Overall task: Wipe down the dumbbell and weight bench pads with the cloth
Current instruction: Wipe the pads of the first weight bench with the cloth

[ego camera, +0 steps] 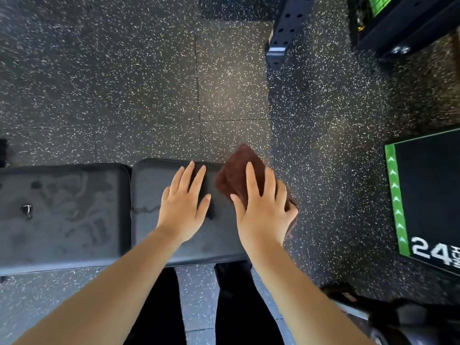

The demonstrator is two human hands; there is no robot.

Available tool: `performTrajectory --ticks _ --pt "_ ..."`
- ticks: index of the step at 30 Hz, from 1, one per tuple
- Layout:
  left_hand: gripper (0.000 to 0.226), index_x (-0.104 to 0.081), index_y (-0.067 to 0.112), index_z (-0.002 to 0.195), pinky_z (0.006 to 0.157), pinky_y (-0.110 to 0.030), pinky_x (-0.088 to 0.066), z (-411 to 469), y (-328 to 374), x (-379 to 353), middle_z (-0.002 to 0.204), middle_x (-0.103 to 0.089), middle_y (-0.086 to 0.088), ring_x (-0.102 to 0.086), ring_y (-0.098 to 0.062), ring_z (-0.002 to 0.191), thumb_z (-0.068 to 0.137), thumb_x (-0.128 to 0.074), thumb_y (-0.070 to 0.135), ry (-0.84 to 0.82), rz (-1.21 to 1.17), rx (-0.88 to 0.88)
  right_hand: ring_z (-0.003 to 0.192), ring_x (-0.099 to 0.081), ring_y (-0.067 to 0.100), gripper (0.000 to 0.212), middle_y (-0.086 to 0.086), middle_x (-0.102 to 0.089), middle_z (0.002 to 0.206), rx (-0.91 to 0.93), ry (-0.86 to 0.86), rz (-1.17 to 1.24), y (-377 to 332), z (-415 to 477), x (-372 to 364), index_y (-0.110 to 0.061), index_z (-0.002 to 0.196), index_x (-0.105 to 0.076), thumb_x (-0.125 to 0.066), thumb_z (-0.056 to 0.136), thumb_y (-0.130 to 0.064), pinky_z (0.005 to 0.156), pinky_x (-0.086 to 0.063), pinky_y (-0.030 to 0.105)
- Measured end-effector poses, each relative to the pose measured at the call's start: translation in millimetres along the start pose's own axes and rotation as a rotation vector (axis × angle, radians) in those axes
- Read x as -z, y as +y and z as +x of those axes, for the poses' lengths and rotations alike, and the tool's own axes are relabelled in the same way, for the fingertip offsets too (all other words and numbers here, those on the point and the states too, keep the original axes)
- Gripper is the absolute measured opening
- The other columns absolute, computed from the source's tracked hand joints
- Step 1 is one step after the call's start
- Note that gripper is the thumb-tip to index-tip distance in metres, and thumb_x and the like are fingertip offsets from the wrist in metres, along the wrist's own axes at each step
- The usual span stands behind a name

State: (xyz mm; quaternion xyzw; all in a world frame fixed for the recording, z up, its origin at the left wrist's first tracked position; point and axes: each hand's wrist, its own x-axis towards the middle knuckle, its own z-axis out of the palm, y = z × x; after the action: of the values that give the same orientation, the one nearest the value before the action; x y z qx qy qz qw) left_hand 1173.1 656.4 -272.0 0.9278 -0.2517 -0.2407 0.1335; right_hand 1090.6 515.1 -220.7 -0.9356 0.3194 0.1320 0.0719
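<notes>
A black weight bench lies across the lower left, made of a long back pad [62, 215] and a shorter seat pad [151, 185]. My left hand [184, 205] rests flat on the seat pad, fingers spread, holding nothing. At the seat pad's right end my right hand [263, 210] presses down on a folded brown cloth [239, 170], which hangs partly over the pad's edge. Wipe streaks show on the back pad. No dumbbell is clearly in view.
Speckled black rubber floor [124, 83] surrounds the bench. A black box with a green stripe and "24" [428, 200] sits at right. A perforated black rack post [286, 28] and dark equipment [403, 26] stand at upper right. My dark trouser legs [159, 307] are below the bench.
</notes>
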Motion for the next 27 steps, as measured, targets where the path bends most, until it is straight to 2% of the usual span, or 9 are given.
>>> performTrajectory --ticks 4,7,10,13,16,18,20,22,27 --pt "0.061 -0.017 0.027 0.149 0.103 -0.049 -0.032 5 -13 14 0.157 -0.013 -0.001 -0.013 -0.023 0.143 0.094 -0.041 0.04 -0.053 0.018 -0.101 0.128 -0.03 0.032 0.073 0.001 -0.022 0.152 -0.007 -0.02 -0.044 3 7 8 -0.04 0.146 -0.006 -0.038 0.085 -0.067 0.084 -0.039 0.053" --pt "0.058 -0.015 0.031 0.149 0.104 -0.048 -0.032 13 -36 24 0.157 -0.013 -0.001 -0.013 -0.021 0.142 0.095 -0.037 0.041 -0.104 0.057 -0.203 0.135 -0.019 0.034 0.077 -0.005 -0.008 0.156 0.142 -0.095 -0.081 11 25 10 -0.047 0.143 0.006 -0.032 0.082 -0.074 0.096 -0.029 0.063" --pt "0.057 -0.014 0.034 0.148 0.105 -0.045 -0.031 23 -61 32 0.157 -0.013 -0.001 -0.013 -0.021 0.142 0.095 -0.035 0.041 -0.15 0.088 -0.242 0.132 -0.028 0.033 0.071 -0.005 -0.014 0.156 0.18 -0.078 -0.037 9 26 4 -0.047 0.145 -0.008 -0.039 0.084 -0.067 0.098 -0.034 0.06" --pt "0.057 -0.011 0.035 0.148 0.108 -0.043 -0.029 30 -84 38 0.157 -0.012 -0.001 -0.014 -0.022 0.142 0.096 -0.034 0.04 -0.177 0.131 -0.315 0.118 -0.046 0.034 0.061 0.0 -0.036 0.149 0.053 0.114 -0.046 -12 6 -9 -0.04 0.14 -0.035 -0.056 0.085 -0.053 0.085 -0.042 0.056" --pt "0.058 -0.008 0.034 0.149 0.108 -0.043 -0.028 31 -99 36 0.157 -0.011 -0.003 -0.016 -0.023 0.142 0.097 -0.033 0.041 -0.172 0.164 -0.391 0.114 -0.054 0.032 0.057 0.003 -0.046 0.142 -0.07 0.208 -0.012 -48 -13 -26 -0.034 0.133 -0.05 -0.069 0.079 -0.042 0.081 -0.044 0.057" --pt "0.056 -0.011 0.034 0.149 0.104 -0.045 -0.029 31 -103 31 0.157 -0.014 -0.003 -0.019 -0.024 0.141 0.096 -0.03 0.044 -0.145 0.179 -0.411 0.125 -0.046 0.029 0.054 0.001 -0.042 0.146 -0.117 0.222 0.039 -63 -7 -32 -0.033 0.133 -0.05 -0.065 0.083 -0.044 0.086 -0.04 0.06" --pt "0.057 -0.018 0.033 0.148 0.1 -0.048 -0.031 31 -104 26 0.155 -0.021 -0.005 -0.024 -0.025 0.139 0.093 -0.025 0.048 -0.112 0.163 -0.403 0.136 -0.024 0.022 0.053 -0.006 -0.029 0.152 -0.165 0.213 0.069 -72 14 -32 -0.032 0.138 -0.043 -0.05 0.089 -0.05 0.091 -0.032 0.063" --pt "0.058 -0.019 0.033 0.147 0.1 -0.049 -0.03 32 -106 20 0.154 -0.023 -0.006 -0.024 -0.025 0.137 0.092 -0.023 0.047 -0.088 0.148 -0.409 0.137 -0.015 0.018 0.056 -0.011 -0.022 0.153 -0.265 0.206 0.084 -78 37 -30 -0.028 0.142 -0.036 -0.039 0.092 -0.054 0.093 -0.028 0.061" --pt "0.056 -0.019 0.032 0.146 0.098 -0.051 -0.031 32 -110 14 0.151 -0.028 -0.008 -0.021 -0.022 0.132 0.092 -0.028 0.045 -0.037 0.135 -0.438 0.133 -0.03 0.022 0.058 -0.007 -0.034 0.149 -0.356 0.273 0.123 -95 5 -39 -0.025 0.143 -0.035 -0.045 0.091 -0.05 0.091 -0.031 0.058"
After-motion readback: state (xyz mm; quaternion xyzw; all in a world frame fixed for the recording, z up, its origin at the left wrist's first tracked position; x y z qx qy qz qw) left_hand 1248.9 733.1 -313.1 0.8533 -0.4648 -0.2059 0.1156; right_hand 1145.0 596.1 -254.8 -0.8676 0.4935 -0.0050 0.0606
